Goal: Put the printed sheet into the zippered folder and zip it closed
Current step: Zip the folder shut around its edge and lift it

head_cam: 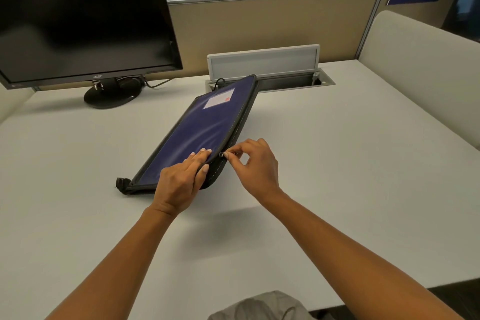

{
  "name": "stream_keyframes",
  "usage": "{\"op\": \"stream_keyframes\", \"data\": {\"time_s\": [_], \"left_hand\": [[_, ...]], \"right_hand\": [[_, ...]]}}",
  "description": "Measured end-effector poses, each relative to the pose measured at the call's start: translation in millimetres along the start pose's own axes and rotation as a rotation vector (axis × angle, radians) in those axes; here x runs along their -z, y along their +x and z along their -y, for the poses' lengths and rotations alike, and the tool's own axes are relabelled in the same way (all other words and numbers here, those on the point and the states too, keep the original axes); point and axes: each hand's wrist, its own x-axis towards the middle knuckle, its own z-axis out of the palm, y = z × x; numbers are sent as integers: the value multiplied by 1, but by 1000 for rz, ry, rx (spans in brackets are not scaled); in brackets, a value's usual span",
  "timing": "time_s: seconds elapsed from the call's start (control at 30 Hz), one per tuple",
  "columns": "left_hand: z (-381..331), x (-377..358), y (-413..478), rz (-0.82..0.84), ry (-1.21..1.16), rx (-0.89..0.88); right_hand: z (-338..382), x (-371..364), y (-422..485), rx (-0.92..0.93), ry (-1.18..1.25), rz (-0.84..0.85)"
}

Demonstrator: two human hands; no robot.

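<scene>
A dark blue zippered folder [205, 127] with black edging lies slanted on the white desk [337, 163], its right edge raised. A white label shows near its far end. My left hand [181, 179] grips the folder's near right corner, fingers on top and thumb on the edge. My right hand [254, 163] pinches the small metal zipper pull [222, 154] on the folder's right edge, right next to my left fingertips. No printed sheet is visible outside the folder.
A black monitor [83, 21] on a round stand sits at the back left. Behind the folder an open cable tray [272, 70] with a raised lid is set into the desk. A beige partition runs along the back and right.
</scene>
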Motion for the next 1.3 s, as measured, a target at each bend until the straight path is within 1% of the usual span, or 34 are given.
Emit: {"op": "stream_keyframes", "data": {"time_s": [0.17, 0.23, 0.33, 0.4, 0.5, 0.63, 0.77, 0.9, 1.03, 1.2, 1.3], "left_hand": [[11, 15, -14, -52, -102, 91], [14, 22, -16, -72, -179, 175], [11, 35, -13, -114, -359, 308], [8, 41, -11, -193, -445, 376], [5, 49, -8, -285, -499, 442], [7, 60, -5, -341, -596, 533], [8, 67, -8, -366, -629, 573], [8, 72, -11, -389, -641, 579], [10, 73, -16, -424, -612, 613], [9, 79, -14, -398, -603, 674], [9, 76, -14, -415, -603, 659]], "right_hand": [[14, -3, 4, 109, 113, 137], [23, -6, 3, 108, 165, 140], [39, -10, 3, 101, 235, 119], [48, -12, 4, 91, 319, 96], [65, -14, 1, 82, 464, 92], [89, -21, -5, 187, 468, 145], [98, -22, -4, 270, 430, 134], [101, -20, -1, 286, 425, 130], [97, -19, 9, 254, 444, 78], [95, -16, 15, 207, 463, 113], [94, -13, 20, 182, 457, 133]]}}
